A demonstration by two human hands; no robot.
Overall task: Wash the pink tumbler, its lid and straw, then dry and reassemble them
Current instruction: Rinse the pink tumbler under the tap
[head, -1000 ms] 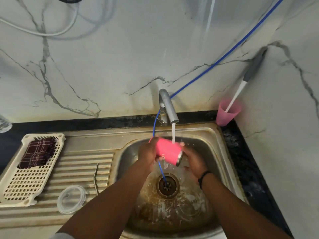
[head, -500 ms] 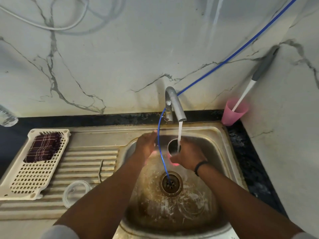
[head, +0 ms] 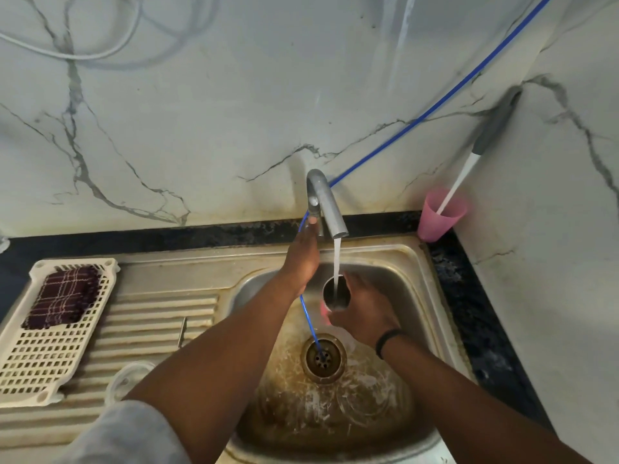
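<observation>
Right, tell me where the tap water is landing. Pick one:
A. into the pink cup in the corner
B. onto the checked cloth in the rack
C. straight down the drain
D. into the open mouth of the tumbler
D: the stream from the tap falls into the upturned mouth of the tumbler, which the right hand holds over the sink.

Kitchen corner in white marble.
Grey-veined wall panels [head: 207,122] meet at the right above a black countertop [head: 469,313] and stained steel sink [head: 402,259].

tumbler [head: 336,293] body mostly hidden by right hand [head: 363,311], lid [head: 125,380] partly behind forearm
</observation>
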